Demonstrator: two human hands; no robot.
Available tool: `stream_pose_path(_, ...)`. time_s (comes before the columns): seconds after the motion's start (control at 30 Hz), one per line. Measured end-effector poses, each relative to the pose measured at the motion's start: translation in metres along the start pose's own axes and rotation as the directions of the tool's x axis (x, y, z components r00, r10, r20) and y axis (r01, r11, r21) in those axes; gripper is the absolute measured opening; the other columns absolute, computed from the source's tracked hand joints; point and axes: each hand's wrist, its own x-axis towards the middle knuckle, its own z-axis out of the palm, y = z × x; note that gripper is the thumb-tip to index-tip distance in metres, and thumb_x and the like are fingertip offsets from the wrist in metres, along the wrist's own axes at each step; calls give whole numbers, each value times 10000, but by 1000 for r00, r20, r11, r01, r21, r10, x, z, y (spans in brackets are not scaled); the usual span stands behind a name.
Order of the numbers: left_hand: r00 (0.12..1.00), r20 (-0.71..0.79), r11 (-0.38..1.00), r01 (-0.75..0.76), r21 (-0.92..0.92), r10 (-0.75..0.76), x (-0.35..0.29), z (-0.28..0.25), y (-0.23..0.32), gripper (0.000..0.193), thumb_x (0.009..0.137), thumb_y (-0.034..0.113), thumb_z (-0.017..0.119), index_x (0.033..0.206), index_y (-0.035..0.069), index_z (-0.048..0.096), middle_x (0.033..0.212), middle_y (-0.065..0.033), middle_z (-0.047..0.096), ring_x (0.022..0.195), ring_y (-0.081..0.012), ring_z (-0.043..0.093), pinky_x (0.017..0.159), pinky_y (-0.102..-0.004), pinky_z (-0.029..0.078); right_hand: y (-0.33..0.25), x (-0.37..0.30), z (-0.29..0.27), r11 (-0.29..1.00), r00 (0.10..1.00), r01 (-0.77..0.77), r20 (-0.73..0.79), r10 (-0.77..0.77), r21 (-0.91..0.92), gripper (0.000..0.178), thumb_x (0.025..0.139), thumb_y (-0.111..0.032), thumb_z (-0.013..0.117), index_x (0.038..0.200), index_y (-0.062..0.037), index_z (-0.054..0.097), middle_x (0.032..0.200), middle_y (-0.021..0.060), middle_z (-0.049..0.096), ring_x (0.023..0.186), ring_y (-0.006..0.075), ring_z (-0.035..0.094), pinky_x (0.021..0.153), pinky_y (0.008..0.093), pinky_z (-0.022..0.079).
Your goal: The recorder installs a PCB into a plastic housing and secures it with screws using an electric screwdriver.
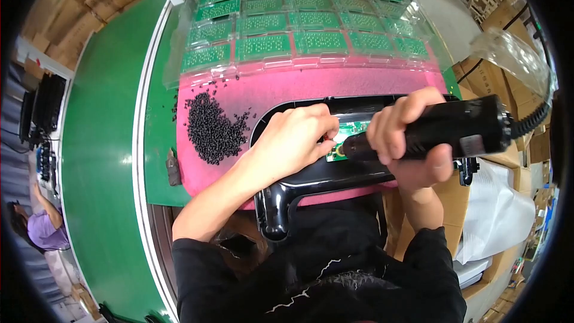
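Note:
A black electric screwdriver [460, 125] lies almost level in my right hand [400, 134], its nose pointing left onto a green circuit board [357, 127]. That board sits inside a glossy black plastic housing [341, 174], which has an arm jutting toward me at its left end. My left hand [299, 134] rests over the housing's left part, thumb and fingers pinched together by the screwdriver's tip. Whatever is between those fingertips is too small to make out. The tip's contact point is partly hidden by the fingers. Left of the housing, small black screws [215, 131] form a pile.
Clear plastic trays [263, 63] of green circuit boards cover the far side of the pink mat [287, 87]. A small dark object [173, 168] lies by the mat's left edge. Cardboard boxes and white foam wrap [496, 209] stand at right. Another person [48, 227] is far left.

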Motion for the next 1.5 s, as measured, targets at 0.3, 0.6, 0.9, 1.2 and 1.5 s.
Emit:
stream_pose_path(0.3,970,-129,951,-231,-205,208,3,4,6,129,866,95,711,922,-9,660,823,-116,651,742,-313,655,665,-372,519,-17,3,-16,969,986,161,-76,-149,188,656,863,-668,626,1065,-65,461,639,7,494,485,124,464,521,284,409)
stream_pose_path(0.6,999,41,992,-6,-125,12,6,-3,13,586,746,165,819,1267,80,565,1189,-71,616,912,-227,633,746,-332,525,-30,2,-46,986,990,127,-48,-132,-107,527,894,-548,608,1031,-53,492,621,-7,491,458,94,441,500,258,365)
stream_pose_path(0.9,989,146,999,25,-41,-19,6,0,14,557,744,170,815,1235,79,566,1227,-72,585,1004,-295,631,842,-374,524,-12,-8,-63,983,992,71,-92,-87,-169,472,911,-481,596,992,-30,485,605,15,486,441,103,430,459,261,368)
stream_pose_path(1.2,992,128,1000,-20,-2,20,4,-3,14,541,754,187,813,1226,69,578,1232,-88,573,1000,-313,624,843,-379,521,0,-4,-57,997,996,41,-78,-46,-63,495,865,-409,726,1008,-9,472,602,25,457,466,100,417,439,239,354)
stream_pose_path(1.5,989,147,992,-13,125,-6,15,4,26,539,744,221,815,1199,36,594,1209,-121,596,987,-316,646,828,-396,534,-1,-6,-57,1000,989,-2,-147,2,-1,341,787,-205,839,996,-11,653,764,-46,561,678,30,473,573,210,393)
